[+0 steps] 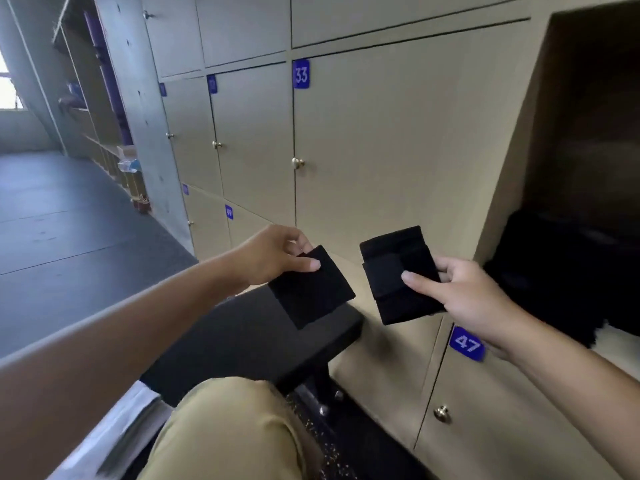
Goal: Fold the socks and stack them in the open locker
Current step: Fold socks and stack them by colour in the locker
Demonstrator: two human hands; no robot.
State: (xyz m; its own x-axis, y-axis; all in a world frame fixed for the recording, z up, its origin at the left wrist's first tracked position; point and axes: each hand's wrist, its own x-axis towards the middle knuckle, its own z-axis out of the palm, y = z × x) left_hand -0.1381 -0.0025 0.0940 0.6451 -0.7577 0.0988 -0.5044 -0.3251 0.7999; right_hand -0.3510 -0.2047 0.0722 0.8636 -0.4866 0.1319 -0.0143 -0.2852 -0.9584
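The left hand (277,254) pinches 1 folded black sock (311,287) by its upper corner, just left of centre frame, above the black table (242,337). The right hand (464,292) pinches a second folded sock (398,275) at its right edge, thumb on top. The 2 socks are near but apart. The open locker (585,140) lies at the right edge of the frame, nearest the right hand, with a dark heap (554,271) on its floor, so that sock likely goes in first.
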